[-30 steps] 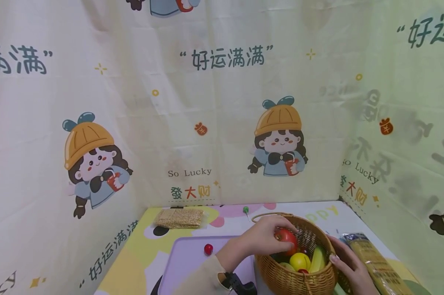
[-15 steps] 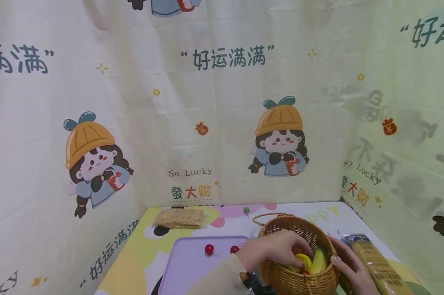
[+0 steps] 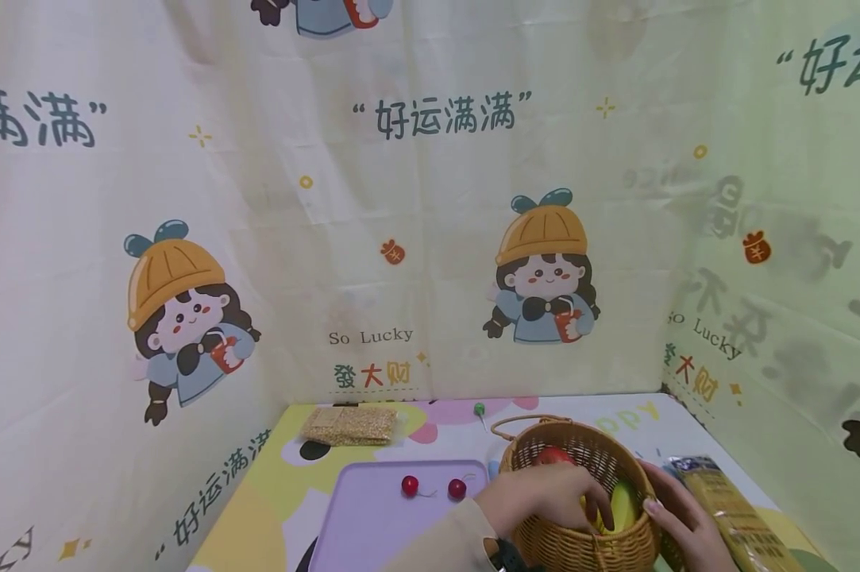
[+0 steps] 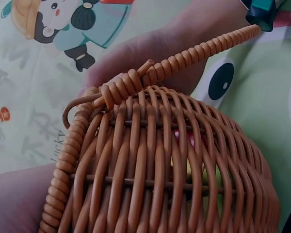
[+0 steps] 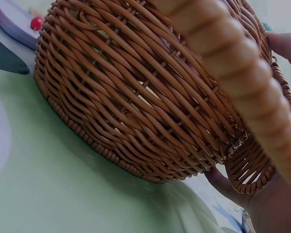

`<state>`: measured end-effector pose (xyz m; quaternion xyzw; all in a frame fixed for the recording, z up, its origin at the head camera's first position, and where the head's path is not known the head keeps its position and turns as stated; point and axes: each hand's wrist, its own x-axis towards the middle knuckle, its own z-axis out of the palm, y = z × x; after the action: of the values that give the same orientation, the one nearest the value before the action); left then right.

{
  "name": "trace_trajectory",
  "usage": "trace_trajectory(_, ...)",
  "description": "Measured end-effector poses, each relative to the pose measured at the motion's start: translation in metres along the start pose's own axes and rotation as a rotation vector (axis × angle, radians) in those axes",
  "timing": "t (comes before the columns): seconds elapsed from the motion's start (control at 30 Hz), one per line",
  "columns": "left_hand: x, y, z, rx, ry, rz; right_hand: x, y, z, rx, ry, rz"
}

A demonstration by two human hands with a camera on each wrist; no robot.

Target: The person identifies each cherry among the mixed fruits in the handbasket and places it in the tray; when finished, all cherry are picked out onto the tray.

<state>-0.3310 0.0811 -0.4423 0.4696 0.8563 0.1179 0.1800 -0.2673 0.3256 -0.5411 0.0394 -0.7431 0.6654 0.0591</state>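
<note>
In the wicker basket (image 3: pixel 588 550), the left hand (image 3: pixel 557 496) was beside a long yellow fruit (image 3: pixel 623 507), its fingers' grip impossible to tell, while the right hand (image 3: pixel 688 520) had fingers clamped on the basket's right side.

Creased cream cloth (image 3: pixel 444 278) covers the back and both sides, printed with cartoon girls (image 3: pixel 540 318) and Chinese lettering (image 3: pixel 444 115). The table (image 3: pixel 247 516) carries a multicoloured pattern. Light is soft, greenish at right.
</note>
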Motion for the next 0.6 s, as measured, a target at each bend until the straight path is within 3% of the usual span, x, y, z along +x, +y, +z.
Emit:
trace_trajectory(0.3, -0.0007, 0.0036, 0.0011, -0.080, -0.054, -0.035, 0.0000, 0.0025, 0.0006, -0.005, 0.006, -0.021)
trace_trajectory(0.6, -0.0017, 0.0029, -0.0005, -0.044, 0.049, 0.010, 0.0003, 0.0010, -0.0007, -0.018, 0.008, 0.028)
